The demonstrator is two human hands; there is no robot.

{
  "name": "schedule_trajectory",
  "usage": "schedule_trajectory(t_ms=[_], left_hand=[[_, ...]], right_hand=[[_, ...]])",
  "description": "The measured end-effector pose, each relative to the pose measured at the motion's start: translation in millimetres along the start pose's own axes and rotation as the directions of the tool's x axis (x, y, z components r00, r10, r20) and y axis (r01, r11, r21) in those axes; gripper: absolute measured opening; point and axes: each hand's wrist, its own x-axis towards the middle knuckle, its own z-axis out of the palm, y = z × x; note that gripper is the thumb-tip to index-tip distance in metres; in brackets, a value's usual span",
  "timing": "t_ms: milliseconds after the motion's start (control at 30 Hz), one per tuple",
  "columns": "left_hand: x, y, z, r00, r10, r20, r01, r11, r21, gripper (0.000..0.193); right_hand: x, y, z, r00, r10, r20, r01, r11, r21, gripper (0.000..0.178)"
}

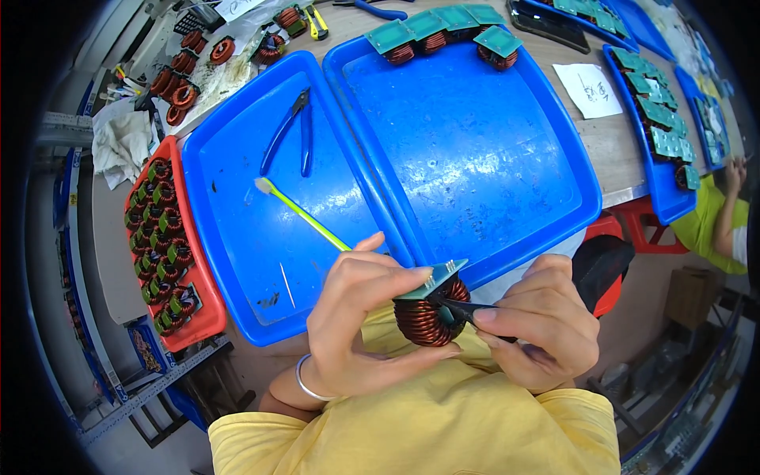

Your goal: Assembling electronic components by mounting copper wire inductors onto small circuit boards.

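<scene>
My left hand (352,321) is closed on a toroidal coil (418,323) of dark copper wire. A small green circuit board (435,279) with metal pins sits against the coil's upper side, under my left thumb and finger. My right hand (546,324) pinches a pair of black tweezers (469,309), whose pointed end reaches the coil's right side just below the board. Whether the tips grip anything there is too small to tell. Both hands are in front of my body, at the near edge of two blue trays (483,150).
In the left blue tray lie blue-handled cutters (306,146) and a green-handled brush (305,215). A red tray (207,305) of coils stands left. Board-topped coils (499,47) sit at the far rim; more fill blue trays (669,207) at right, near another person's arm (724,222).
</scene>
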Motion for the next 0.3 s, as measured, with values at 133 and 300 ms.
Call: schedule_trajectory(t_ms=[133,300], left_hand=[[-7,-10,1,0.996,-0.09,-0.002,0.087,0.968,-0.234,0.064],[-16,-17,6,0.949,-0.294,0.115,0.286,0.643,-0.711,0.077]], right_hand=[[-12,13,-3,0.991,0.062,-0.119,-0.027,0.96,0.279,0.057],[-15,20,26,0.969,0.245,0.039,-0.231,0.832,0.505,0.106]])
